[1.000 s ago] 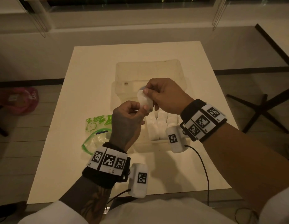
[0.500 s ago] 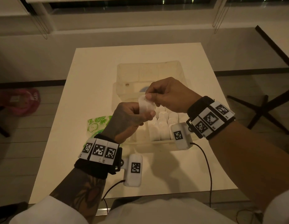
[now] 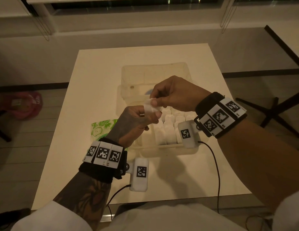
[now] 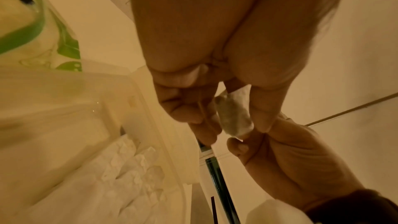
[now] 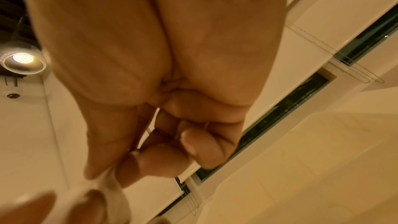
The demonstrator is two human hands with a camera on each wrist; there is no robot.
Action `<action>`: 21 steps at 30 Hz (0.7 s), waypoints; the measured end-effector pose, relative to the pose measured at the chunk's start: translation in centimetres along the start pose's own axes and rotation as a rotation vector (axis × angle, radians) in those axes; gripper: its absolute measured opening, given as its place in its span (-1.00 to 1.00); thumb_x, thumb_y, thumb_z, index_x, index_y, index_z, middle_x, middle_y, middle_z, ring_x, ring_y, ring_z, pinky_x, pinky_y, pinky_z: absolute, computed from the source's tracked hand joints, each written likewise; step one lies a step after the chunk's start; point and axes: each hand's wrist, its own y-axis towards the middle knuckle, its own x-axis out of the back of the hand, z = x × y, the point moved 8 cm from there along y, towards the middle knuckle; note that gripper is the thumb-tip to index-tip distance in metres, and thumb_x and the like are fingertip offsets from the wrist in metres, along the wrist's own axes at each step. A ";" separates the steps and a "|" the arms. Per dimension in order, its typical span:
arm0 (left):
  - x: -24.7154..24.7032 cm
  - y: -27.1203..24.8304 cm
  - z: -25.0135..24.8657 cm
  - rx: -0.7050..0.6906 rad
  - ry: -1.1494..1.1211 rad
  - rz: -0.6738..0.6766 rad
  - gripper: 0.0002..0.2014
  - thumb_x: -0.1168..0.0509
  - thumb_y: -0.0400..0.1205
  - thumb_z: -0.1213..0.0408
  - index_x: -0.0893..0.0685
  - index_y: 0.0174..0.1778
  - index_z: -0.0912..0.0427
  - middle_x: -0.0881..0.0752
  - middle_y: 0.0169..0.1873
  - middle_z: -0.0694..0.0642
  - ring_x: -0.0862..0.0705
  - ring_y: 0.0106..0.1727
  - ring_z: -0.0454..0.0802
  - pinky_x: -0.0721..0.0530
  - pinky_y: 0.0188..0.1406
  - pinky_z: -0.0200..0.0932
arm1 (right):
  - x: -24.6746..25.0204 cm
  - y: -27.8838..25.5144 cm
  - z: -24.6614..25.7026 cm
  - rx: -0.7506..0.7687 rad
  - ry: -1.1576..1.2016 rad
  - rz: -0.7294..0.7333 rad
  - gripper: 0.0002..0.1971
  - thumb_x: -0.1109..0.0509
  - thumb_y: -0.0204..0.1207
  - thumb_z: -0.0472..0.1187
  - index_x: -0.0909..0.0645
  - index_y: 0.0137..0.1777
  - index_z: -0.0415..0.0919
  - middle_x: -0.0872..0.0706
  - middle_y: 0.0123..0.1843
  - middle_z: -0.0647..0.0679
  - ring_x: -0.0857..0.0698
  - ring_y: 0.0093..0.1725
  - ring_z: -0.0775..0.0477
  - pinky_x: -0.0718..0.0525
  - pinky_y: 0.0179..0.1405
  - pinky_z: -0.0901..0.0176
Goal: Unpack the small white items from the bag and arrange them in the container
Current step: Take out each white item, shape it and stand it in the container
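Both hands hold one small white packet (image 3: 149,106) above the clear plastic container (image 3: 127,97). My left hand (image 3: 142,116) grips its lower part between thumb and fingers, and the left wrist view shows the packet (image 4: 233,117) between them. My right hand (image 3: 155,100) pinches the packet's upper corner from above right. Several white packets (image 3: 168,129) stand in rows in the near half of the container. The green-printed zip bag (image 3: 102,129) lies flat on the table, left of the container and partly behind my left wrist.
The container's hinged lid (image 3: 153,72) stands open at the far side. The white table (image 3: 95,80) ends close to my body, with floor on both sides. A pink bag (image 3: 23,105) lies on the floor at left, and a black table leg (image 3: 277,112) stands at right.
Both hands have stayed together over the container with the packet. My right hand's pinch has shifted onto the packet's upper corner, and the packet now stands up more between the hands.
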 end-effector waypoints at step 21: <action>2.5 1.2 0.2 -0.137 0.187 -0.234 -0.82 -0.43 0.59 0.25 -0.81 0.04 0.24 -0.83 -0.21 0.08 -0.76 -0.23 -0.02 -0.71 -0.25 -0.19 | 0.6 0.3 0.6 -0.055 0.035 -0.079 -0.53 -0.46 0.47 -0.29 -0.52 0.37 0.02 -0.81 -0.08 0.14 -0.76 -0.04 0.09 -0.66 -0.04 0.31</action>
